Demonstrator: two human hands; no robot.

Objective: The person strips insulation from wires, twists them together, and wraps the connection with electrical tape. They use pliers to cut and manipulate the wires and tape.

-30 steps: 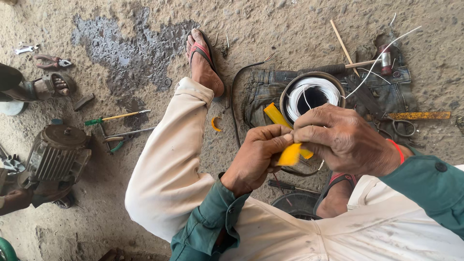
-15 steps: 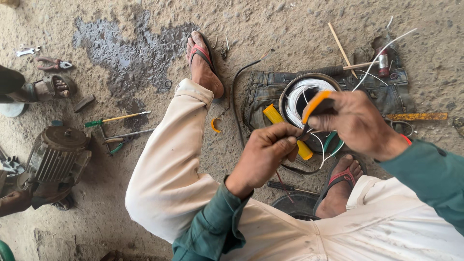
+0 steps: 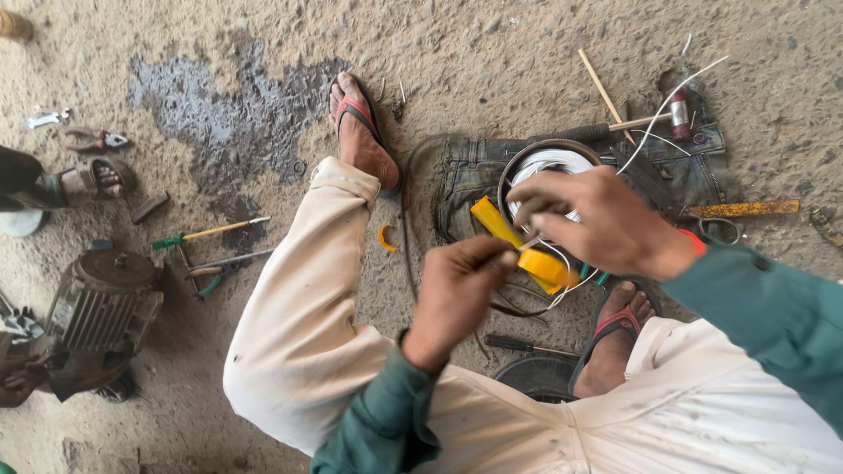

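I sit on the ground with my knees apart. My left hand [image 3: 457,290] pinches the lower end of a yellow strip [image 3: 496,224] that slants up to the left. My right hand [image 3: 606,219] hovers just above it, its fingers pinched together on a thin white wire [image 3: 562,263] beside the strip. Under both hands lies a round metal ring wound with white wire [image 3: 549,160], resting on a folded piece of denim [image 3: 465,175]. Exactly what the right fingertips hold is hard to see.
An electric motor [image 3: 101,303] stands at the left. Green-handled tools [image 3: 206,235] lie beside it, and another person's sandalled foot [image 3: 92,180] is further back. A yellow-handled tool [image 3: 746,209], sticks [image 3: 601,83] and loose wires lie at the right. A dark wet stain [image 3: 228,114] marks the ground.
A second ago both hands were closed together on the yellow strip. The right hand then lifted away with something orange, and now sits pinched above the strip.
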